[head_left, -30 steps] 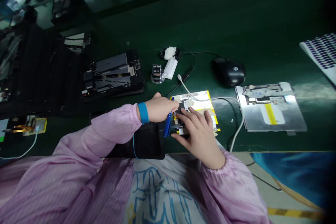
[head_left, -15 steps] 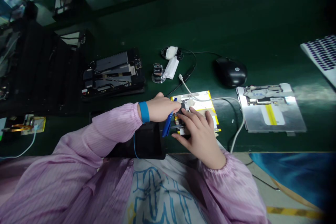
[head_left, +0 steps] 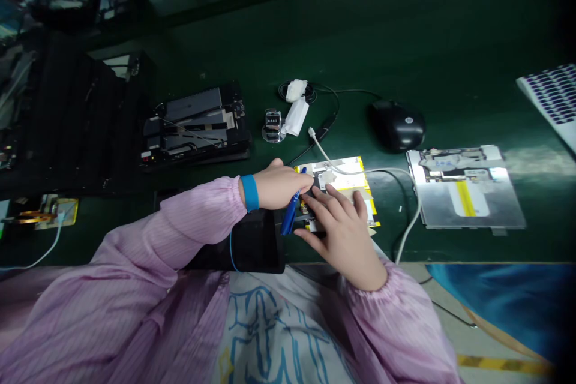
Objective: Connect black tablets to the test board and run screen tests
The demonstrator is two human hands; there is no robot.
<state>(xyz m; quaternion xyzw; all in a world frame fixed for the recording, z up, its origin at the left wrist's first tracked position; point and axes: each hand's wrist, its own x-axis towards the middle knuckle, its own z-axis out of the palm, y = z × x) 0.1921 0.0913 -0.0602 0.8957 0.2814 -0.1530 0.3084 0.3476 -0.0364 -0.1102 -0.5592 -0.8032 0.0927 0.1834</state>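
My left hand (head_left: 278,187), with a blue band at the wrist, is closed around a blue marker pen (head_left: 290,216). The pen points down and toward me, and the fingertips lie over the left part of an opened device's inside (head_left: 355,165), a white and yellow panel with small circuit parts. On that same panel my right hand (head_left: 342,225) rests with its fingers spread and the thumb apart. What lies under both sets of fingertips is hidden. A black tablet (head_left: 256,243) with a thin blue cord across it sits below my left forearm.
A white cable (head_left: 407,175) crosses the panel. Behind it are a tally counter (head_left: 272,125) and a black mouse (head_left: 398,125). To the right lies a metal-backed board (head_left: 495,204). Opened tablets (head_left: 198,123) are stacked at left, beside a black rack (head_left: 67,114).
My hands hold nearly the same pose over the panel, pen still in the left. The view has shifted slightly.
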